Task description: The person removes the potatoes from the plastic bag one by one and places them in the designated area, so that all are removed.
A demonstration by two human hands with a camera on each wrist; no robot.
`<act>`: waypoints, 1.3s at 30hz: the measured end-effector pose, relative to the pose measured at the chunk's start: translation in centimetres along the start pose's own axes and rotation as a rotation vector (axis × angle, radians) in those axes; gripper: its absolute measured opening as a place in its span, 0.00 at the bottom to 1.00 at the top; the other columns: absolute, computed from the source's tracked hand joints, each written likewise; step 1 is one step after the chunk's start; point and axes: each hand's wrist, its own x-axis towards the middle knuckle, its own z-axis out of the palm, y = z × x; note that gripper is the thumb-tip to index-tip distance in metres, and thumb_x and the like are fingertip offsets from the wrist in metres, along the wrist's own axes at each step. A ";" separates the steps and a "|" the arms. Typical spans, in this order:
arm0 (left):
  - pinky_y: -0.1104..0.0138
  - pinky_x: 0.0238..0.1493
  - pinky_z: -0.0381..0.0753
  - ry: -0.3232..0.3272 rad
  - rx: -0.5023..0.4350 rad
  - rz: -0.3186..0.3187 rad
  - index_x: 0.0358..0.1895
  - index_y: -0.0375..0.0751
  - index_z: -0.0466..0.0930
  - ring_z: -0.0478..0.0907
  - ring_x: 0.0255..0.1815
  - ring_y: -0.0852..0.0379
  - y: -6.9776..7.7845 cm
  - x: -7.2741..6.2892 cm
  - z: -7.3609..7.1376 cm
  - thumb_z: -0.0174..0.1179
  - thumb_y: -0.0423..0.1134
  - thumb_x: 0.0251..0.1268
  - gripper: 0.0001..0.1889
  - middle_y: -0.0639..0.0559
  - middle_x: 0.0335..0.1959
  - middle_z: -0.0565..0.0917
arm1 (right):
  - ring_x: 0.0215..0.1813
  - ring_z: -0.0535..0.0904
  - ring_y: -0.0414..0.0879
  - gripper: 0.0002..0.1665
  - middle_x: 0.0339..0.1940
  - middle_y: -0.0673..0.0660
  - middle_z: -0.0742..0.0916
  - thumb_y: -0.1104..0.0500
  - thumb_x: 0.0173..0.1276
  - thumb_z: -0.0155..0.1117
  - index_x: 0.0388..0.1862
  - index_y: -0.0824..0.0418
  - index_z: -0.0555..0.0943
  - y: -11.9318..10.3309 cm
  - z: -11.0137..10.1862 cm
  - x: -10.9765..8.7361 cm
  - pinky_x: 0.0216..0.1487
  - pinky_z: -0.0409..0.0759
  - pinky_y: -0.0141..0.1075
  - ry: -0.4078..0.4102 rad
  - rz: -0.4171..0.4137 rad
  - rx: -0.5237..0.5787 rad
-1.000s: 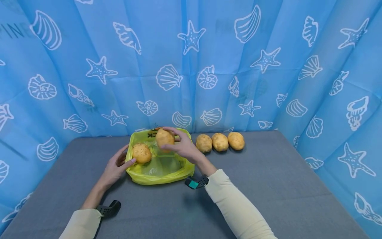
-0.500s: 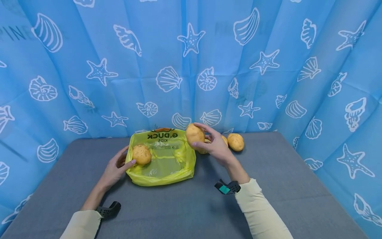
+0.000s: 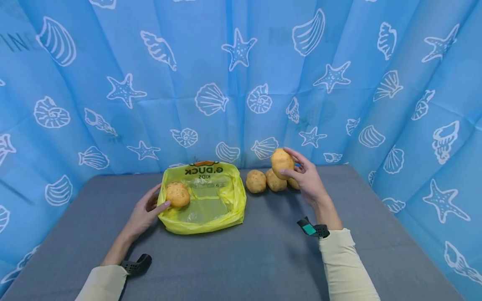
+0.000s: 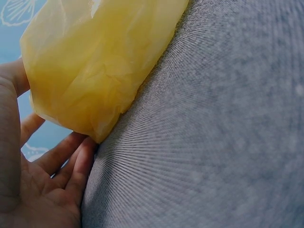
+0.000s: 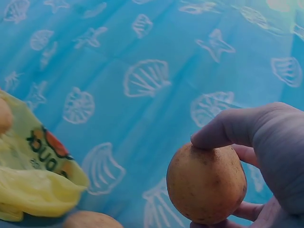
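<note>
My right hand point(image 3: 310, 179) grips a potato point(image 3: 282, 163) between thumb and fingers, raised above the table at the right end of a row of potatoes. The right wrist view shows the thumb on top of this potato point(image 5: 206, 184). A yellow plastic bag point(image 3: 205, 226) lies spread at its mouth on the table, with one potato point(image 3: 178, 195) inside at its left. At the bag's left side my left hand point(image 3: 147, 213) holds the wall, thumb over the rim by the potato, fingers outside. In the left wrist view those fingers point(image 4: 71, 164) are against the yellow plastic point(image 4: 99, 71).
Just right of the bag, potatoes stand in a row: the left one point(image 3: 256, 181), a middle one point(image 3: 275, 181) and a right one point(image 3: 293, 183) partly hidden by the right hand. A blue shell-print curtain point(image 3: 241, 83) hangs behind the grey table point(image 3: 241, 267).
My right hand has carried its potato rightward from over the bag to above the row's right end. The left hand stays at the bag's side.
</note>
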 end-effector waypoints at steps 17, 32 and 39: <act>0.69 0.55 0.72 0.013 0.007 0.028 0.83 0.48 0.50 0.71 0.65 0.38 -0.2 -0.1 0.1 0.58 0.48 0.77 0.38 0.29 0.72 0.68 | 0.60 0.72 0.43 0.40 0.75 0.63 0.69 0.62 0.70 0.70 0.78 0.55 0.67 2.4 -5.9 -0.5 0.50 0.77 0.28 0.255 0.077 0.019; 0.64 0.57 0.72 0.005 -0.009 0.022 0.83 0.47 0.49 0.70 0.67 0.38 0.5 -0.2 0.0 0.58 0.46 0.77 0.39 0.29 0.73 0.66 | 0.71 0.66 0.52 0.40 0.75 0.61 0.68 0.63 0.71 0.65 0.80 0.55 0.65 6.5 -8.4 -0.1 0.60 0.71 0.34 0.495 0.208 -0.133; 0.61 0.58 0.72 0.001 -0.007 0.008 0.83 0.48 0.49 0.69 0.67 0.38 0.4 -0.1 0.1 0.58 0.48 0.77 0.39 0.30 0.73 0.65 | 0.74 0.64 0.56 0.41 0.77 0.62 0.66 0.61 0.71 0.65 0.81 0.53 0.63 8.2 -8.6 -0.1 0.65 0.69 0.44 0.490 0.257 -0.175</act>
